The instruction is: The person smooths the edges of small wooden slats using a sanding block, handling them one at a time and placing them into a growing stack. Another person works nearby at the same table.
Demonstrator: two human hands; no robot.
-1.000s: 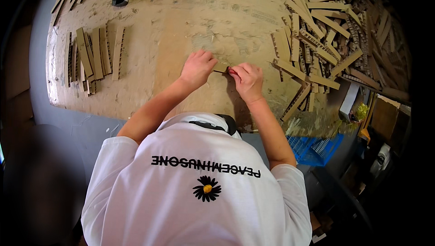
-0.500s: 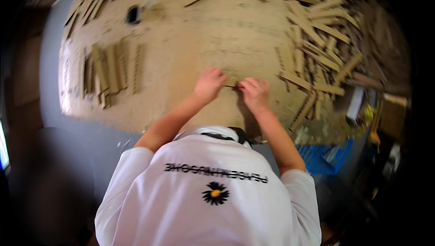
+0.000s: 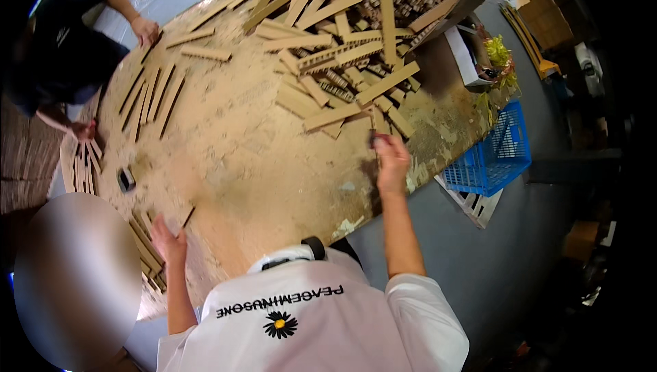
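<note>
My left hand (image 3: pixel 168 238) is at the lower left of the table, fingers stretched out, beside a row of tan cardboard strips (image 3: pixel 145 247). One short strip (image 3: pixel 187 216) lies just right of its fingertips. My right hand (image 3: pixel 393 161) is closed at the near edge of a big heap of cardboard strips (image 3: pixel 328 42), many with honeycomb-like edges. A small dark and reddish thing (image 3: pixel 374 140) shows at its fingertips, too small to name. Whether the hand also touches a strip I cannot tell.
Across the table (image 3: pixel 233 132) at the upper left, another person (image 3: pixel 68 43) handles strips. A small black object (image 3: pixel 126 180) lies near the left edge. Past the right edge are a blue plastic crate (image 3: pixel 489 156) and a white box (image 3: pixel 465 54).
My hands, together over the table before, are now wide apart: the left by the row of strips, the right by the heap. The view has swung round, bringing the other person into sight.
</note>
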